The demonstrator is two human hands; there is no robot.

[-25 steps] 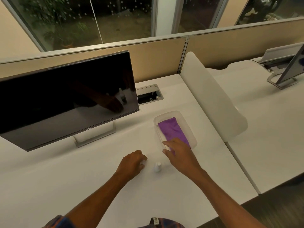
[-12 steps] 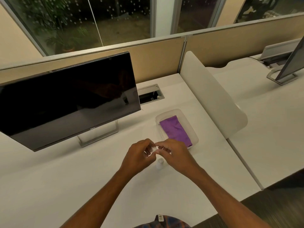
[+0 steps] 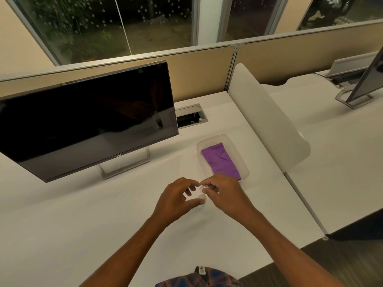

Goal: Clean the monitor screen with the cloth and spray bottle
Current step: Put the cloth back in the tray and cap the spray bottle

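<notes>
- spray bottle [image 3: 200, 197], small and white, sits low between both hands over the white desk [image 3: 103, 224]; blur and the fingers hide most of it.
- left hand [image 3: 176, 200] curls thumb and fingers round the bottle's lower part; right hand [image 3: 224, 195] pinches the bottle's top between thumb and forefinger, the other fingers folded under. whether the bottle stands on the desk or is lifted, i cannot tell.
- purple cloth [image 3: 220, 160] lies folded in a clear plastic tray [image 3: 236, 157] just beyond the right hand; the knuckles hide the tray's near corner.
- monitor [image 3: 87, 121], its screen dark, stands to the left and farther back on a silver stand [image 3: 124, 164]; its lower right corner overhangs bare desk, well apart from the hands.
- open desk runs between the screen's lower edge and the hands, and widens to the left.
- right of the tray, a white divider panel [image 3: 267, 119] rises along the desk's edge, near the tray's far side.
- beside the monitor's right edge, a cable hatch [image 3: 191, 116] is set into the desk before the tan partition [image 3: 196, 73].
</notes>
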